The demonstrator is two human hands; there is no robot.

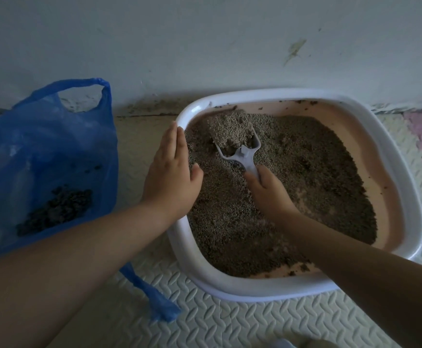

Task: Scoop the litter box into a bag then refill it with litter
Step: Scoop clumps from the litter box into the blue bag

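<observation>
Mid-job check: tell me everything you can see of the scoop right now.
The scoop looks like pale grey plastic, with raised side walls and a short flat handle. The right hand grips the handle's end. The bowl points away from the person, toward the far left corner of the litter box. It is heaped with litter and sits low over the bed of litter. The load hides whether the bowl has sifting slots.

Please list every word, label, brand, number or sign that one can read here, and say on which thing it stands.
None: no text is readable. The blue bag, the litter box, the scoop, the wall and the floor mat show no print; the mat bears only an embossed pattern.
</observation>
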